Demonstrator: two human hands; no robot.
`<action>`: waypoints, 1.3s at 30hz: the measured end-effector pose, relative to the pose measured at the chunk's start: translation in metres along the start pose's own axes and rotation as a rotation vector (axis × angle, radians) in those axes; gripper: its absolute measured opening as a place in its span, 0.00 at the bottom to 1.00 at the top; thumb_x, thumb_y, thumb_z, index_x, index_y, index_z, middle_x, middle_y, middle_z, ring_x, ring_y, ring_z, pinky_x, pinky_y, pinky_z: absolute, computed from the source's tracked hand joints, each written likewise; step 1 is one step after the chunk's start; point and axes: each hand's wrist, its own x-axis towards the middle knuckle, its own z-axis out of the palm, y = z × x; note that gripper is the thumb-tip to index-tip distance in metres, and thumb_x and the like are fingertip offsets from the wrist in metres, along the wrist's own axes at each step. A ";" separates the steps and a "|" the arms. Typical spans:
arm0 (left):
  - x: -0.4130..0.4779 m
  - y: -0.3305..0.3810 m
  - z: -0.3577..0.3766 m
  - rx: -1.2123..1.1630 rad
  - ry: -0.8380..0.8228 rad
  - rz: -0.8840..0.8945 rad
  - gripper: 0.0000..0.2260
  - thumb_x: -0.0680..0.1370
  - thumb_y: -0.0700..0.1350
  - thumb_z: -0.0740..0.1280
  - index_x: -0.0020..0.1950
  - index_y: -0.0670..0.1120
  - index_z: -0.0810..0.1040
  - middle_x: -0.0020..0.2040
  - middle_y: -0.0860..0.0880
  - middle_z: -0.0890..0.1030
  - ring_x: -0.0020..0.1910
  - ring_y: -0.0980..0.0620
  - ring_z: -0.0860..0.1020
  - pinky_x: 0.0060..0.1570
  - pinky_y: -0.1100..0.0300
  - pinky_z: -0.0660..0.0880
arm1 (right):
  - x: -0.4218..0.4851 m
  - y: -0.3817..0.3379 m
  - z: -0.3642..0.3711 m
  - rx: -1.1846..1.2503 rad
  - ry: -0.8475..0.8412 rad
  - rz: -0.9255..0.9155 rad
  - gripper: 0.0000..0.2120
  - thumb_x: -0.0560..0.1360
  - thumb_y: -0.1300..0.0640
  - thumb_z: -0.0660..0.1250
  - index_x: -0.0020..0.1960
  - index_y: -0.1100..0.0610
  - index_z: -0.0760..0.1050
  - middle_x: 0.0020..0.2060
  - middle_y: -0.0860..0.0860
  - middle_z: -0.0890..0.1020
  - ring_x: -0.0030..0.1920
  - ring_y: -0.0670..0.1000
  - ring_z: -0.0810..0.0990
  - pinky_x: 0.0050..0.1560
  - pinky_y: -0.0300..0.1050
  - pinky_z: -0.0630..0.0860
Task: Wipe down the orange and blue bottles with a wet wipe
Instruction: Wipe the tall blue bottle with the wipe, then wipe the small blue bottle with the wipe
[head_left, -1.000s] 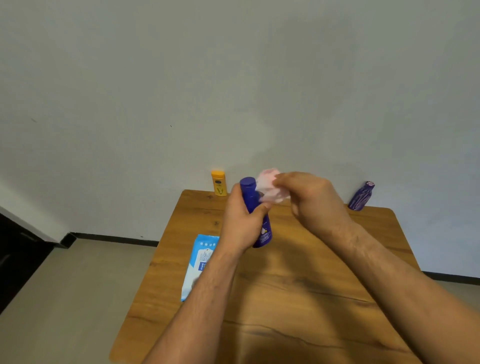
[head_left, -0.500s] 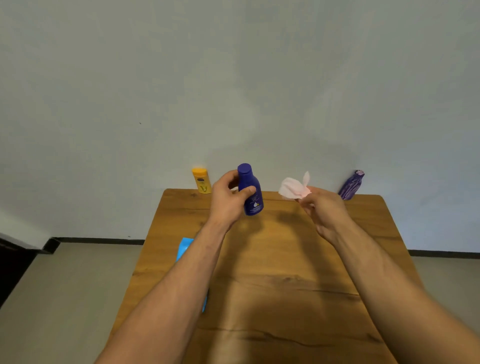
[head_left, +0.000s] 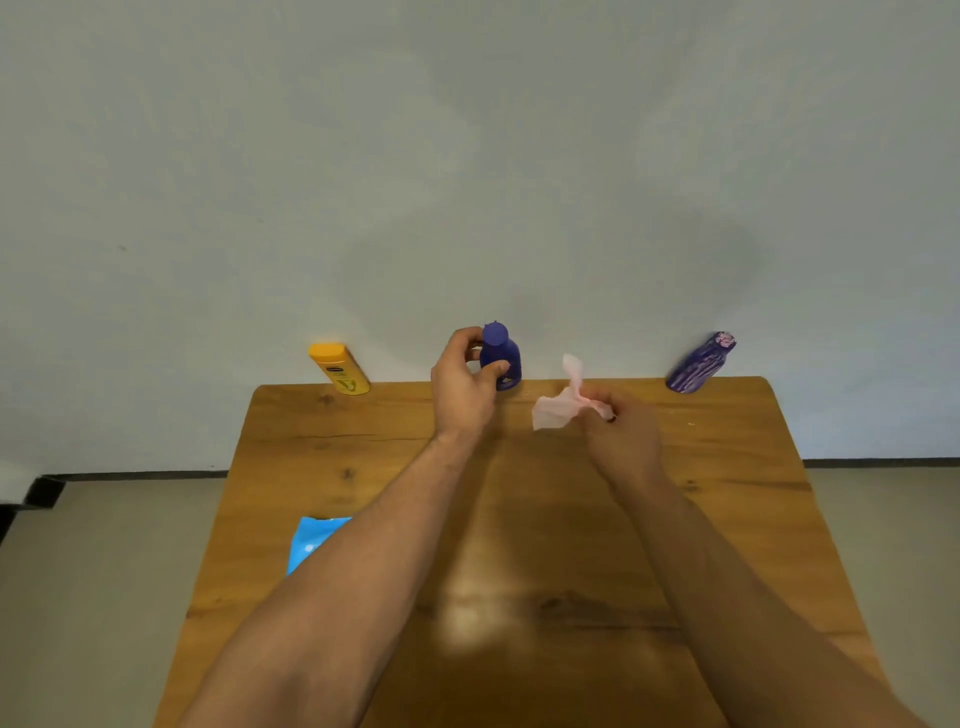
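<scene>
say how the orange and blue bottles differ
The orange bottle stands untouched; the left hand grips the blue bottle. The orange bottle is at the far left of the table, the blue bottle near its far middle. The orange bottle's cap is wide and flat, the blue bottle's narrow. Both are cap up.
</scene>
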 end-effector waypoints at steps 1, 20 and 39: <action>0.005 -0.007 0.007 0.007 0.000 -0.005 0.18 0.73 0.36 0.73 0.58 0.51 0.76 0.53 0.55 0.80 0.53 0.55 0.78 0.52 0.66 0.75 | 0.005 0.003 0.003 -0.063 0.009 -0.028 0.12 0.80 0.59 0.67 0.63 0.54 0.80 0.56 0.50 0.83 0.53 0.50 0.81 0.53 0.45 0.81; 0.028 -0.079 0.069 0.156 0.092 -0.079 0.18 0.75 0.34 0.72 0.62 0.44 0.75 0.59 0.47 0.76 0.56 0.54 0.75 0.50 0.80 0.67 | 0.026 0.069 0.032 -0.058 -0.161 0.062 0.10 0.80 0.60 0.67 0.60 0.52 0.79 0.50 0.42 0.81 0.48 0.38 0.79 0.48 0.34 0.76; -0.005 -0.054 0.069 0.335 0.195 0.057 0.25 0.71 0.45 0.78 0.63 0.44 0.71 0.60 0.48 0.71 0.59 0.51 0.71 0.56 0.55 0.76 | 0.027 0.072 -0.016 0.032 -0.033 0.079 0.12 0.80 0.62 0.67 0.62 0.54 0.80 0.48 0.43 0.81 0.48 0.42 0.81 0.47 0.42 0.79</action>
